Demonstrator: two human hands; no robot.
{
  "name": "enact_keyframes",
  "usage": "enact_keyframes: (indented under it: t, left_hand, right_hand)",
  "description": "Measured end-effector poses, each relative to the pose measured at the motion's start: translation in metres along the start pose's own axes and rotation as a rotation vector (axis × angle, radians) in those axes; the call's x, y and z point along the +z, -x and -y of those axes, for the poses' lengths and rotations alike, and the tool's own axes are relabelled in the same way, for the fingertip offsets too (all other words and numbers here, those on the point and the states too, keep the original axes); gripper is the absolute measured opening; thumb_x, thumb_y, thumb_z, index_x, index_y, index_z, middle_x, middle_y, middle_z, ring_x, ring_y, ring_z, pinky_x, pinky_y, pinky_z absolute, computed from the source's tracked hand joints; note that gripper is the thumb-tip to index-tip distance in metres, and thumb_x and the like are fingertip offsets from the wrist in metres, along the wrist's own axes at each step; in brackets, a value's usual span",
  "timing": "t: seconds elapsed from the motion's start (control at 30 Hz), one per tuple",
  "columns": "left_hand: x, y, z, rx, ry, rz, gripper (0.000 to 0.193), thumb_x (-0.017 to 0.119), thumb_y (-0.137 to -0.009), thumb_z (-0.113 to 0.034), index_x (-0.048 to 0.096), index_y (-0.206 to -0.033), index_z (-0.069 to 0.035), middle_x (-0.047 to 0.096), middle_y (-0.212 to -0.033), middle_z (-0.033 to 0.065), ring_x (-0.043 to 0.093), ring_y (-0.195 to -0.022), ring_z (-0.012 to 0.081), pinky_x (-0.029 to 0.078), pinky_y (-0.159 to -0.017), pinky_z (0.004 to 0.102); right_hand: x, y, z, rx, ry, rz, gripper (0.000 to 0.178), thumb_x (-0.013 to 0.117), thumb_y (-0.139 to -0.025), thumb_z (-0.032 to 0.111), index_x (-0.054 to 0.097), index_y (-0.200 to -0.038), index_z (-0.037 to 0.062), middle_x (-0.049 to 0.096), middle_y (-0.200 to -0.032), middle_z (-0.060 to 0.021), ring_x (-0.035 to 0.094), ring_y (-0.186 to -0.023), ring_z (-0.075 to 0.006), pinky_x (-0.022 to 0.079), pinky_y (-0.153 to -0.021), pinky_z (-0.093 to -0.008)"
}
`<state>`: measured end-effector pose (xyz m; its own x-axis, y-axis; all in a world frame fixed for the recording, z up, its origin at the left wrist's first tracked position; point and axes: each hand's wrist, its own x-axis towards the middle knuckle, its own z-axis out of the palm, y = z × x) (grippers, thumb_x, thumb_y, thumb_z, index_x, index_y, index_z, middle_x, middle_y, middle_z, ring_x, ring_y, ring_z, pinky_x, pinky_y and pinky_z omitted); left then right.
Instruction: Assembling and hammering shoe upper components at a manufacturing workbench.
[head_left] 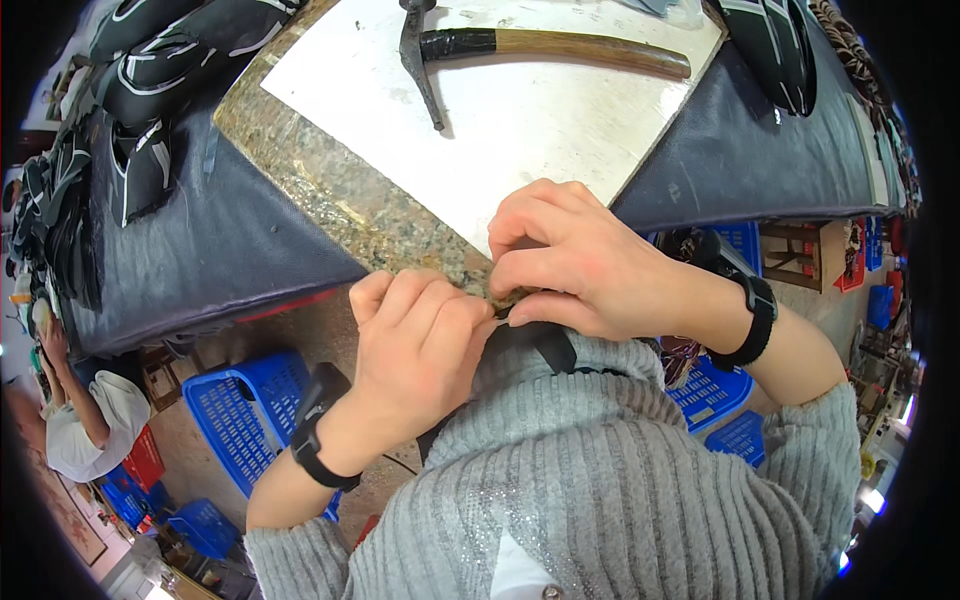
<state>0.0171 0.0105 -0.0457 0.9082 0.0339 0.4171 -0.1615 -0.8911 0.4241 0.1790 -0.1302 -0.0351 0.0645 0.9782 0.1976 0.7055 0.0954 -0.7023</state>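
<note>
My left hand (412, 345) and my right hand (585, 265) meet at the near corner of a speckled stone slab (345, 190), fingers curled and fingertips pinched close together. Between the fingertips shows a sliver of something thin, too small and too covered to name. Just below them a black strap-like piece (555, 348) lies against the grey sweater; whether it joins what the fingers pinch I cannot tell. Beyond my hands, on a white sheet (540, 120) over the slab, rests a hammer (590, 50) with a wooden handle and dark metal head.
Black shoe uppers with pale lines (160, 80) are heaped at the far left, and another black upper (775, 50) lies far right. The dark table cover (230, 220) surrounds the slab. Blue plastic baskets (235, 400) stand below. A co-worker (95, 430) sits at left.
</note>
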Motion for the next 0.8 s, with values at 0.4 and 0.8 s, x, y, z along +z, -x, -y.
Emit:
enact_keyframes:
  t: [0.4, 0.8]
  left_hand:
    - [-0.013, -0.015, -0.009, -0.387, 0.220, 0.017, 0.005, 0.061, -0.087, -0.005, 0.058, -0.082, -0.005, 0.057, -0.071, 0.0049, 0.049, -0.066, 0.0217, 0.035, -0.068, 0.0329]
    - [-0.009, -0.015, -0.010, -0.425, 0.208, -0.044, 0.009, 0.060, -0.087, -0.005, 0.056, -0.079, -0.006, 0.056, -0.067, 0.0065, 0.053, -0.063, 0.0242, 0.035, -0.065, 0.0347]
  right_hand:
    - [0.011, 0.000, 0.031, 0.038, 0.211, -0.387, 0.017, 0.071, -0.065, 0.008, 0.059, -0.076, 0.0067, 0.052, -0.075, -0.0050, 0.054, -0.067, -0.0232, 0.044, -0.051, -0.0337]
    - [0.025, -0.013, 0.027, 0.091, 0.274, -0.294, 0.009, 0.065, -0.069, 0.007, 0.057, -0.074, 0.0053, 0.053, -0.075, -0.0074, 0.057, -0.069, -0.0254, 0.047, -0.056, -0.0350]
